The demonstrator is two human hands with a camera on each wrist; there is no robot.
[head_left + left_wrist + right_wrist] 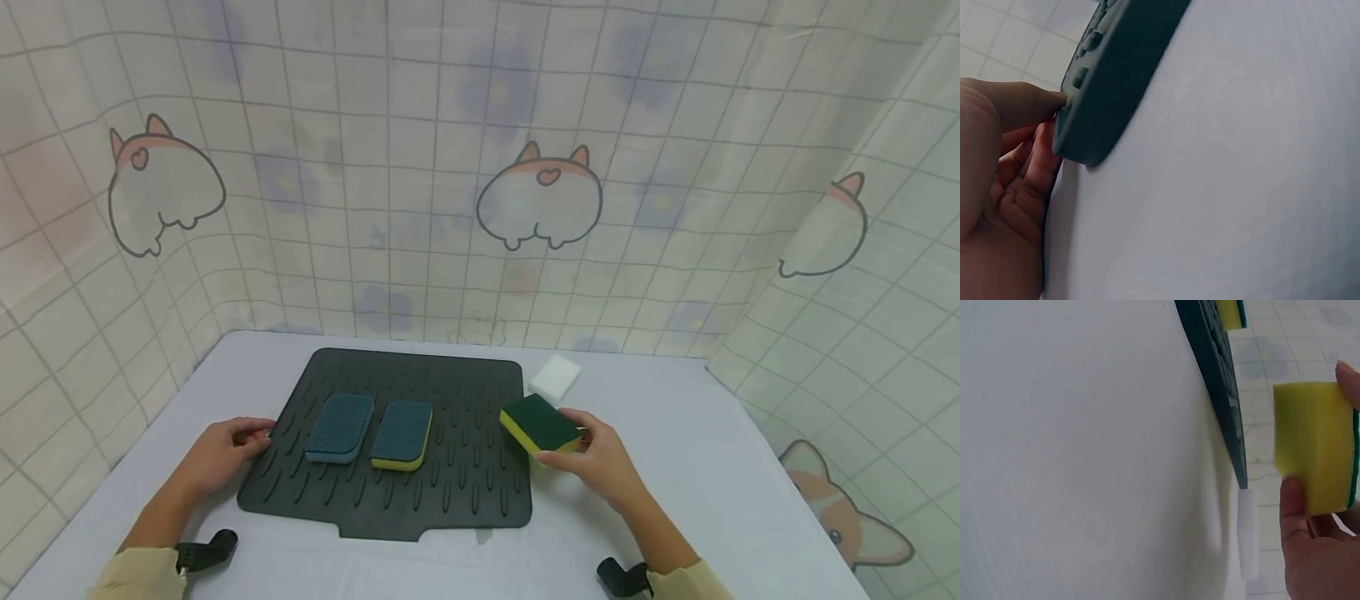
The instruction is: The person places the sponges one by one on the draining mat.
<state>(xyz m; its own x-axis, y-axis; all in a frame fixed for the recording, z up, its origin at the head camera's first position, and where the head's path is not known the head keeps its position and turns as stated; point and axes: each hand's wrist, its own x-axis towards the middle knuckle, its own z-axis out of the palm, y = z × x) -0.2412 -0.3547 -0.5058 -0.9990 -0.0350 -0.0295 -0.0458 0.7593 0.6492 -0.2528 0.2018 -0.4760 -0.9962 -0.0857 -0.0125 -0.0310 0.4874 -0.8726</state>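
A dark grey ridged drying mat lies on the table. My left hand pinches its left edge, thumb on top and fingers below, as the left wrist view shows. On the mat's left half lie two sponges: a blue one and, to its right, a yellow one with a dark scouring top. My right hand holds a third sponge, yellow with a dark green scouring side up, by its right end. In the right wrist view this sponge is above the table, apart from the mat.
A white block-shaped sponge lies on the table behind the held sponge, just beyond the mat's back right corner. The white tabletop extends to the right. A gridded curtain with cartoon animals hangs behind and at both sides.
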